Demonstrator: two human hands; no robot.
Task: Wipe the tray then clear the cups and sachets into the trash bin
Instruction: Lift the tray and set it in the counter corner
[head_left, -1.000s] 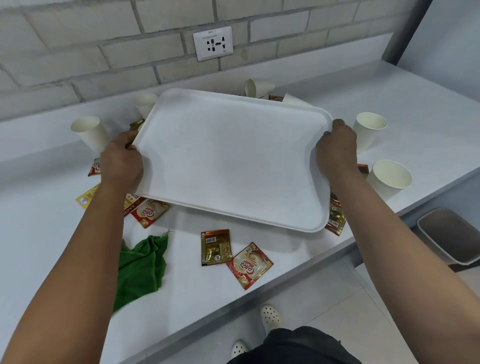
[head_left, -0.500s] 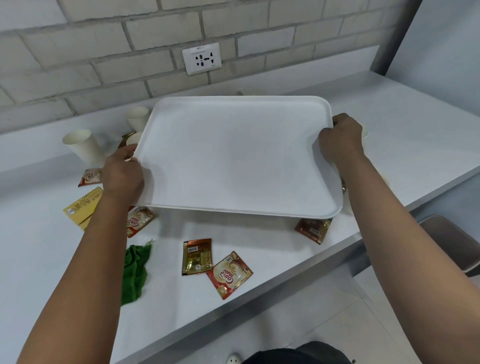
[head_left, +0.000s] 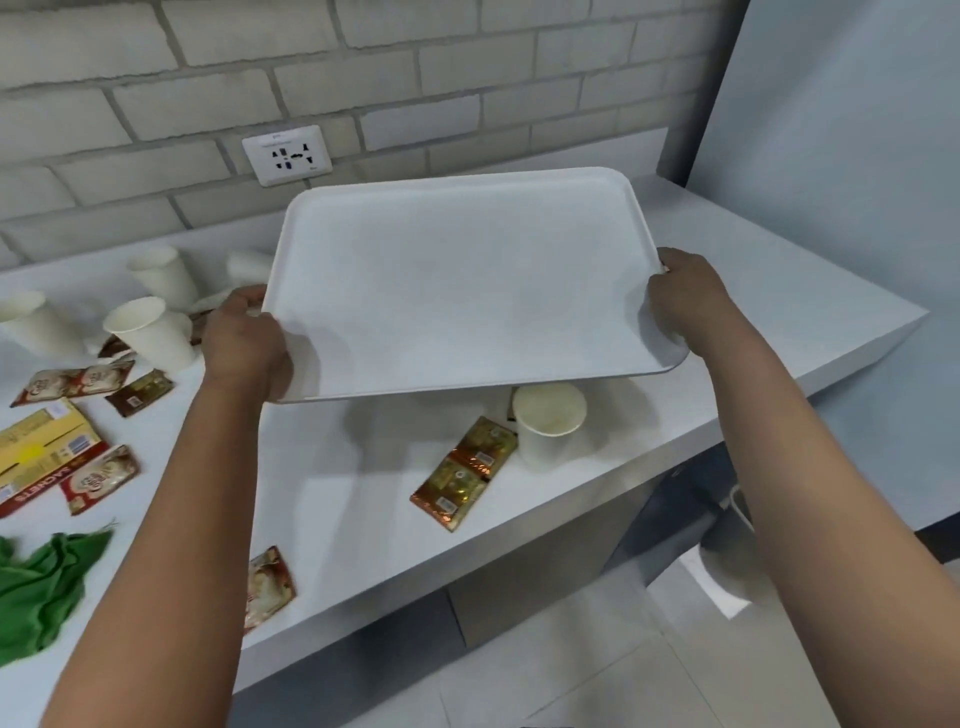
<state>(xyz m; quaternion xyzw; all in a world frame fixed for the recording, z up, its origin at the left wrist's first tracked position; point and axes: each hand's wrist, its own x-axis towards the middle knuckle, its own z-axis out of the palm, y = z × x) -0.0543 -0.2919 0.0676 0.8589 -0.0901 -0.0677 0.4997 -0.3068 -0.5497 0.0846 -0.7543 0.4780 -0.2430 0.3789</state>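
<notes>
Hovering clear above the desk (head_left: 363, 519), the tray (head_left: 462, 286) tilts toward the person; bare desk lies beneath its middle, a cup (head_left: 548, 423) and sachet (head_left: 465, 473) just under its near edge; left hand (head_left: 244, 340) and right hand (head_left: 685, 296), arms outstretched, each have their grip curled round opposite short rims, tray spanning between them.

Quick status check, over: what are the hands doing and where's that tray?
Left hand and right hand grip the white tray by its short edges, held above the counter. Paper cup and gold sachets lie below it.
</notes>
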